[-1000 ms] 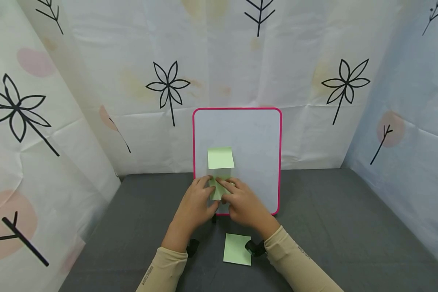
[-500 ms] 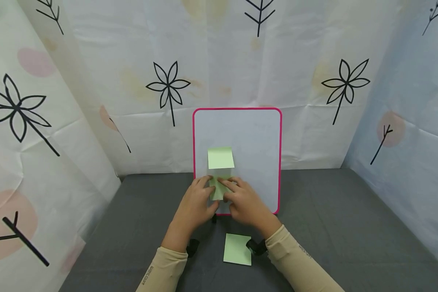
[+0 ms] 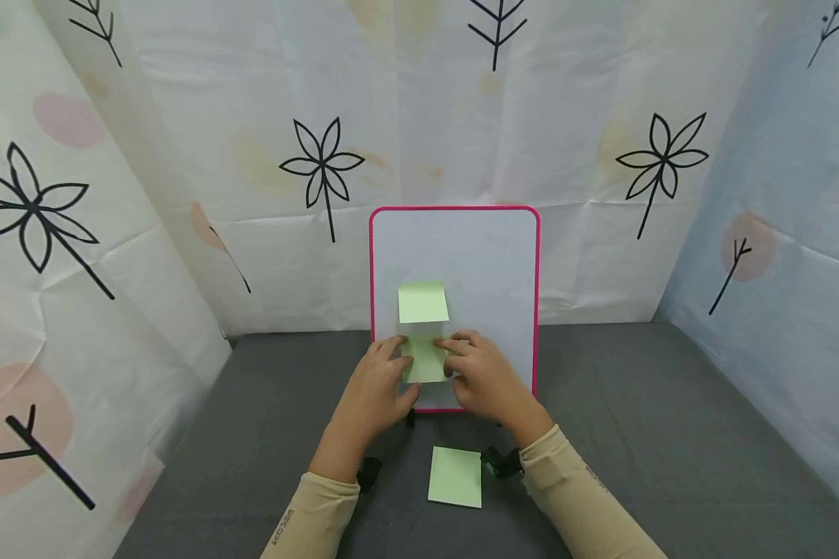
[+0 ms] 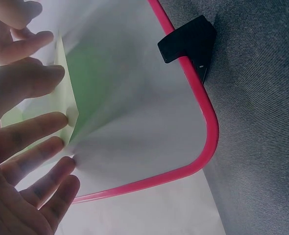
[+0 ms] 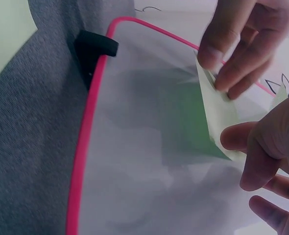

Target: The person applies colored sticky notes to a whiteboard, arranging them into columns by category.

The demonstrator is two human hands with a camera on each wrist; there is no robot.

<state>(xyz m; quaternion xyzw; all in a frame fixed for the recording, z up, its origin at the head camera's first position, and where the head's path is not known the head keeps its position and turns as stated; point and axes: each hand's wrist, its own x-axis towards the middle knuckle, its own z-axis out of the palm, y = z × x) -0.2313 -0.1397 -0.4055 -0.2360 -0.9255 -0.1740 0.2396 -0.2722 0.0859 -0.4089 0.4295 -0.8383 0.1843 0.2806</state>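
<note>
A pale green sticky note [image 3: 428,363] is on the lower part of a white board with a pink rim [image 3: 492,264]. My left hand [image 3: 374,388] rests its fingertips along the note's left edge, thumb below and apart from the fingers. On the opposite side, my right hand [image 3: 488,379] touches the upper right of the note with extended fingers. Seen from the left wrist, the note [image 4: 66,98] stands out from the board at its lower edge. The right wrist view also shows this note [image 5: 218,112] tilted off the surface. Another green note [image 3: 422,303] sits just above it.
A green sticky note pad [image 3: 453,477] lies on the dark grey table [image 3: 273,435] in front of the board, near the right wrist. Black feet [image 4: 188,39] support the board's bottom rim. Patterned white cloth [image 3: 433,101] hangs behind and at both sides.
My right hand has slid right across the lower note, from its middle to its right edge, uncovering more of it. My left hand has stayed in place.
</note>
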